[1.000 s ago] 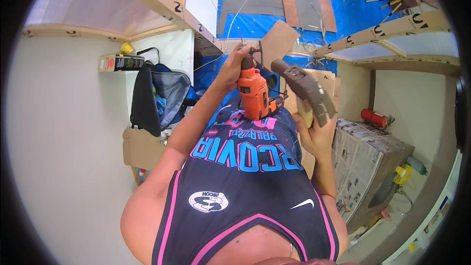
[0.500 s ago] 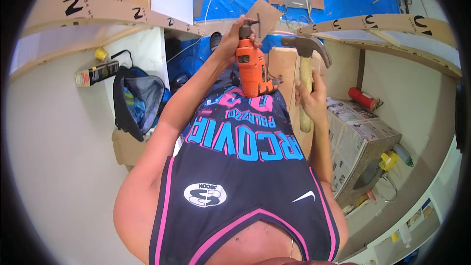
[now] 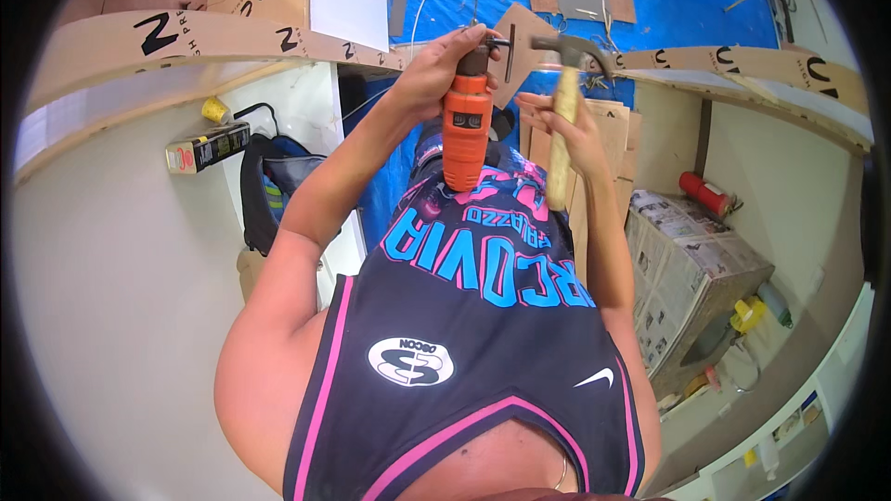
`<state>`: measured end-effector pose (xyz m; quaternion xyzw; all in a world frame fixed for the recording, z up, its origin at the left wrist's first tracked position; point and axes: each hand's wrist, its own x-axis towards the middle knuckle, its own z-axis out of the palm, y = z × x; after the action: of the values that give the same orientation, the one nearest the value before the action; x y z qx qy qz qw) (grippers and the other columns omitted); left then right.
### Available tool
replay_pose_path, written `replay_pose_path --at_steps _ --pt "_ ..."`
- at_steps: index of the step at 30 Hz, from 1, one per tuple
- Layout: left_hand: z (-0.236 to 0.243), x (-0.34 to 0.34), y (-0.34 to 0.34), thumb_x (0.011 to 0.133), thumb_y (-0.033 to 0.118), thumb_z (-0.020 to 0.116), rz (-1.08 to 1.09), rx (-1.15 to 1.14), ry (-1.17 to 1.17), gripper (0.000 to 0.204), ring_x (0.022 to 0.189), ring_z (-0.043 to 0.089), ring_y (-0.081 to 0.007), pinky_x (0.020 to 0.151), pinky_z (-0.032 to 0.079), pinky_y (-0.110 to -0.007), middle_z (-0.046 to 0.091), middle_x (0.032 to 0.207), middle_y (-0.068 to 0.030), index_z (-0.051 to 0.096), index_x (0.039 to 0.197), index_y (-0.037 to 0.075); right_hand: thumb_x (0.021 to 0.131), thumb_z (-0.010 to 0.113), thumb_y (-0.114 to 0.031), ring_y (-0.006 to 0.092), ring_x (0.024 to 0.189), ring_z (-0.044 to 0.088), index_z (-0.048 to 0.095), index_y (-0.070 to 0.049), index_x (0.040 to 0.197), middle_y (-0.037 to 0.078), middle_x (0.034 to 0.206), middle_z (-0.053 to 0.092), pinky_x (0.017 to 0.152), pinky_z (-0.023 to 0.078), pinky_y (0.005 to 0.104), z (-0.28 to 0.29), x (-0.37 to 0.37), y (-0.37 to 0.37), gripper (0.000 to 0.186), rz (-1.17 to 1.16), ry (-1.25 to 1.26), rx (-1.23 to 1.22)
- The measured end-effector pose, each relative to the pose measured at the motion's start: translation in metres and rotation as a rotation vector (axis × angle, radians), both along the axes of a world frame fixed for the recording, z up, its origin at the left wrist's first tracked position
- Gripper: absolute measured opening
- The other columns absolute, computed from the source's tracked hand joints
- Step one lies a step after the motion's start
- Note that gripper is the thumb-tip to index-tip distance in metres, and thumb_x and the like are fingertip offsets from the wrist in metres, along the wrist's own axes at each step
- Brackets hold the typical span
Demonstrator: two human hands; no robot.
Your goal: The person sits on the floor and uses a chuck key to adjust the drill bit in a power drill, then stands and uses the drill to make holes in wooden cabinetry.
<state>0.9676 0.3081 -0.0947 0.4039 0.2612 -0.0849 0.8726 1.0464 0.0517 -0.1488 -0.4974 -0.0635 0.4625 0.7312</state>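
Left hand (image 3: 436, 70) wrapped around the orange drill (image 3: 466, 134), right hand (image 3: 566, 125) gripping the hammer (image 3: 561, 107) by its wooden handle, both raised before the chest; drill likely heavy and rigid, best held by its body, hammer head-heavy; drill bit too small to tell.

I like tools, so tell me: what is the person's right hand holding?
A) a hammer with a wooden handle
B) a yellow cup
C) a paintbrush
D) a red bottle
A: the right hand grips the pale wooden handle of a hammer with its metal head up top, beside the orange power drill held in the left hand.
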Motion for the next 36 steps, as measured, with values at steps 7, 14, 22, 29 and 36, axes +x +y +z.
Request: replay_pose_path --at_steps 7,14,22,29,36 --pt "-0.003 -0.030 0.013 0.104 0.054 0.049 -0.139 -0.117 -0.323 0.057 0.086 0.072 -0.0241 0.084 0.059 -0.041 0.062 0.102 -0.0099 0.052 0.129 0.004 0.094 0.061 -0.005 0.0280 0.099 0.072 0.036 0.003 0.146 0.019 0.109 0.067 0.082 0.062 0.0395 -0.033 0.005 0.062 0.058 0.366 0.192 -0.013" --pt "-0.043 -0.065 0.015 0.107 0.051 0.046 0.215 -0.061 -0.230 0.048 0.073 0.070 -0.0176 0.075 0.060 -0.039 0.062 0.089 -0.0041 0.049 0.127 0.008 0.101 0.066 -0.023 0.0092 0.048 0.054 0.052 -0.002 0.136 0.002 0.066 0.057 0.042 0.040 0.0279 0.057 -0.002 0.023 0.043 0.399 -0.585 -0.591" --pt "-0.028 -0.065 -0.002 0.099 0.030 0.068 0.248 0.210 -0.134 0.026 0.069 0.062 -0.0092 0.062 0.055 -0.026 0.061 0.086 0.0004 0.062 0.111 0.008 0.099 0.066 -0.017 0.0216 0.050 0.062 0.058 0.004 0.127 0.011 0.066 0.064 0.050 0.048 0.0341 0.149 -0.052 0.011 0.036 0.369 -1.360 -0.392" --pt "-0.057 -0.067 -0.009 0.095 0.036 0.071 0.171 0.371 -0.139 0.035 0.083 0.053 -0.0075 0.075 0.046 -0.024 0.060 0.088 0.0015 0.063 0.113 0.007 0.095 0.072 -0.019 0.0302 0.054 0.054 0.054 0.006 0.140 0.022 0.072 0.057 0.053 0.041 0.0423 0.124 -0.071 0.020 0.054 0.515 -1.223 -0.643" --pt "-0.054 -0.088 -0.002 0.098 0.031 0.067 0.310 0.437 -0.059 0.023 0.080 0.050 -0.0033 0.070 0.045 -0.021 0.055 0.087 0.0062 0.065 0.106 0.009 0.099 0.069 -0.020 0.0111 0.055 0.050 0.061 0.005 0.101 0.006 0.068 0.057 0.051 0.040 0.0246 0.117 -0.091 -0.013 0.027 0.233 -1.213 -0.352"
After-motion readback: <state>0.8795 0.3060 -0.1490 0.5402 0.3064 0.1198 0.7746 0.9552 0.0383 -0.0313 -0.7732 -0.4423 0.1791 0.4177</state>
